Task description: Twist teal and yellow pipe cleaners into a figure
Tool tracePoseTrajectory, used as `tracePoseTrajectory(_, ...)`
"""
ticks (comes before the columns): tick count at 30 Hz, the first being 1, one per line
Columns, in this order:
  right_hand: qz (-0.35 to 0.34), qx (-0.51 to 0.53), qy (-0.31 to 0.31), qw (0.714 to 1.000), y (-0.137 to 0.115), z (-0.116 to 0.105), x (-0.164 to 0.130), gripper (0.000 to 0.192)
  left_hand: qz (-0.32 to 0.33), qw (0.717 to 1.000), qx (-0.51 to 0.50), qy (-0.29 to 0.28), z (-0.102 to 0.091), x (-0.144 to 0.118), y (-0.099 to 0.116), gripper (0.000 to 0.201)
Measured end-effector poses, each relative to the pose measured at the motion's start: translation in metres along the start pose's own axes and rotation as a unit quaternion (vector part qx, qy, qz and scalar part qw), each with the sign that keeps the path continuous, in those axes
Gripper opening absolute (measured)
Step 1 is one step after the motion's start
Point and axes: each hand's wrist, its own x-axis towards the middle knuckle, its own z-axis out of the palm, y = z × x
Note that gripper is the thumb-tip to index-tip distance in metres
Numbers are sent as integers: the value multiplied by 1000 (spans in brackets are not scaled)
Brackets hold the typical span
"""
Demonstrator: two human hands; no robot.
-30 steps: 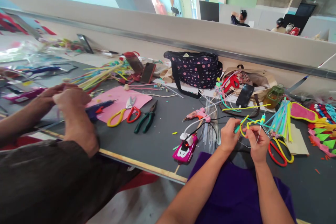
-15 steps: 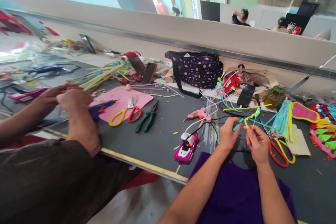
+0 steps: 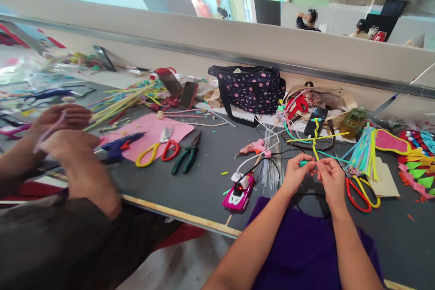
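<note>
Both hands are close together over the table's front part. My left hand (image 3: 298, 171) is closed on a teal pipe cleaner (image 3: 303, 162), its fingertips near the lower end of the yellow one. My right hand (image 3: 330, 176) pinches a twisted yellow pipe cleaner (image 3: 314, 140) that stands upright, with a teal piece across its top. Behind it a straight yellow pipe cleaner (image 3: 335, 136) lies crosswise. To the right of my right hand are red-and-yellow-handled scissors (image 3: 358, 194) and a bundle of teal and yellow pipe cleaners (image 3: 364, 152).
A pink glue gun (image 3: 254, 148) and a magenta power strip (image 3: 239, 193) with cords lie left of my hands. Further left are pliers (image 3: 187, 154), other scissors (image 3: 159, 147) and a co-worker's hands (image 3: 68, 131). A patterned bag (image 3: 251, 90) and a glass bottle (image 3: 355, 122) stand behind.
The twisted yellow pipe cleaner has turned upright, its teal end now pointing away from me. My right hand has moved in beside my left. The co-worker's hands have shifted left.
</note>
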Motion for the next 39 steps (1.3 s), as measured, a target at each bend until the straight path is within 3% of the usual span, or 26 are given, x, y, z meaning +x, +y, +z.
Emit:
tracePoseTrajectory(6, -65, -141, 23, 988, -2, 2, -4, 29, -61, 995, -82, 1, 1, -1, -1, 38)
tracePoseTrajectory(12, -172, -379, 59, 907, 5, 7, -10, 21, -100, 985, -140, 18, 1, 1, -5, 40)
tracePoseTrajectory(18, -216, -457, 52, 861, 9, 10, -12, 22, -136, 978, -153, 33, -1, 4, -6, 41)
tracePoseTrajectory(20, -219, -446, 48, 867, 6, 10, -14, 20, -137, 977, -161, 25, -4, 5, -6, 38)
tracePoseTrajectory(22, -213, -394, 60, 892, 1, 7, -14, 22, -143, 974, -173, 19, -6, 6, -5, 36)
tracePoseTrajectory(24, -182, -293, 91, 934, -4, -2, -10, 29, -158, 969, -188, 12, -9, 7, -5, 35)
tracePoseTrajectory(27, -74, -84, 114, 987, -9, -24, 3, 30, -184, 960, -211, -1, -13, 8, -4, 35)
tracePoseTrajectory(30, 42, 42, 87, 994, -9, -48, 16, 30, -198, 954, -226, -9, -15, 9, -5, 35)
tracePoseTrajectory(33, 82, 127, 76, 986, -8, -58, 22, 29, -197, 951, -237, -9, -16, 9, -5, 35)
tracePoseTrajectory(39, 86, 67, -11, 994, -5, -38, 15, 31, -219, 939, -265, -1, -17, 10, -6, 30)
